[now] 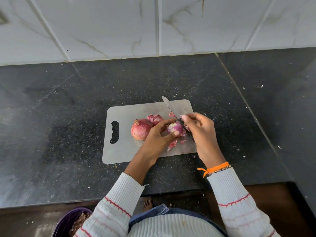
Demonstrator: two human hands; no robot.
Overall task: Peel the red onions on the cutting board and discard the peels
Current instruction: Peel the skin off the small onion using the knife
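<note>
On the grey cutting board my left hand grips a partly peeled red onion, purple and white flesh showing. My right hand holds a knife by its dark handle, blade pointing away toward the board's far edge, its thumb and fingers close to the onion's right side. A whole unpeeled red onion lies just left of my left hand. Loose peels lie behind the onions and under my hands.
The board rests on a dark speckled stone counter against a white marble-tiled wall. A purple bin holding peels stands on the floor at the lower left, below the counter's front edge. Small scraps dot the counter.
</note>
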